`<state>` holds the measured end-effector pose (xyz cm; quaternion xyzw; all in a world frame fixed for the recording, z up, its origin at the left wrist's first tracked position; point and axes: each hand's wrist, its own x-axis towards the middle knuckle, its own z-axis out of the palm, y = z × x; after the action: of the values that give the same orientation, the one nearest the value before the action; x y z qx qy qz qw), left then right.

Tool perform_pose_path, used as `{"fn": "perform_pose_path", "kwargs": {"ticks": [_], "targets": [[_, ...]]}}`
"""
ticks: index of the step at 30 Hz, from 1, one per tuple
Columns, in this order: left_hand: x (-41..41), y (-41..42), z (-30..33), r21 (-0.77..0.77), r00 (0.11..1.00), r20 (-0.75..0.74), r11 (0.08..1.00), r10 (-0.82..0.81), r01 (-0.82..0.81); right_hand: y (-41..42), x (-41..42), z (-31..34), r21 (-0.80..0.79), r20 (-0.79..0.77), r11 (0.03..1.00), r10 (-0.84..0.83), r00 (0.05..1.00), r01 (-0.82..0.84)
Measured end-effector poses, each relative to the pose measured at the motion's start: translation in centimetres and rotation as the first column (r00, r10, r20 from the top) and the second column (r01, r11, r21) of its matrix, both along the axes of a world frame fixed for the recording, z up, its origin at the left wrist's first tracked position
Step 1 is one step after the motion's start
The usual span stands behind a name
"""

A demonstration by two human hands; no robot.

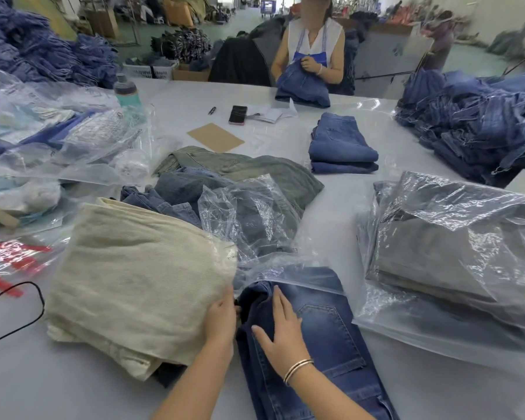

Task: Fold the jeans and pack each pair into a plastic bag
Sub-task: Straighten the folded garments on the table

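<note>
The table (331,189) carries denim heaps along its far corners. At its near edge, folded blue jeans (322,344) lie with their far end inside a clear plastic bag (300,274), touching a cream garment stack (134,283). The right hand (282,334) presses flat, fingers spread wide, on the jeans; the left hand (222,316) rests at their left fold, fingertips hidden, its grip unclear.

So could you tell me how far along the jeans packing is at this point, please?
Done: grey folded jeans sit sealed in clear plastic bags at right. In hand: the right hand lies flat on folded dark blue jeans whose top end is under the mouth of a clear plastic bag; the left hand is at their edge. Left: loose olive and blue jeans behind, plus a folded blue stack.
</note>
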<state>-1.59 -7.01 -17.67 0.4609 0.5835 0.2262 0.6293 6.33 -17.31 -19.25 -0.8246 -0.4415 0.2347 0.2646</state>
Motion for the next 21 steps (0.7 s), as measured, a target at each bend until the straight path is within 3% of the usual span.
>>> {"fn": "perform_pose_path", "kwargs": {"ticks": [6, 9, 12, 14, 16, 18, 21], "targets": [[-0.4, -0.9, 0.1, -0.003, 0.993, 0.115, 1.000, -0.003, 0.004, 1.2, -0.9, 0.9, -0.122, 0.127, 0.992, 0.035, 0.991, -0.019], [-1.6, -2.6, -0.3, 0.110, 0.980, 0.117, 0.978, 0.163, -0.176, 2.4, -1.4, 0.9, -0.192, 0.135, 0.979, 0.092, 0.987, -0.065], [-2.2, -3.0, -0.6, 0.111, 0.955, 0.120, 0.952, 0.272, -0.285, 2.7, -2.1, 0.5, -0.249, 0.168, 0.963, 0.151, 0.974, -0.107], [-2.5, -2.6, -0.3, 0.180, 0.978, 0.042, 0.962, 0.202, -0.207, 2.1, -2.1, 0.0, -0.264, 0.203, 0.958, 0.170, 0.964, -0.114], [-2.8, -1.9, 0.2, 0.399, 0.993, -0.064, 0.915, 0.101, -0.067, 1.1, -1.8, -0.5, -0.267, 0.234, 0.954, 0.204, 0.951, -0.139], [-3.1, -1.5, 0.5, 0.621, 0.982, -0.187, 0.777, 0.017, 0.105, 0.4, -1.5, -0.7, -0.273, 0.230, 0.950, 0.221, 0.948, -0.155], [-3.0, -1.1, 0.9, 0.729, 0.938, -0.346, 0.624, -0.021, 0.283, 0.5, -1.8, -0.6, -0.274, 0.259, 0.950, 0.224, 0.940, -0.151]]}}
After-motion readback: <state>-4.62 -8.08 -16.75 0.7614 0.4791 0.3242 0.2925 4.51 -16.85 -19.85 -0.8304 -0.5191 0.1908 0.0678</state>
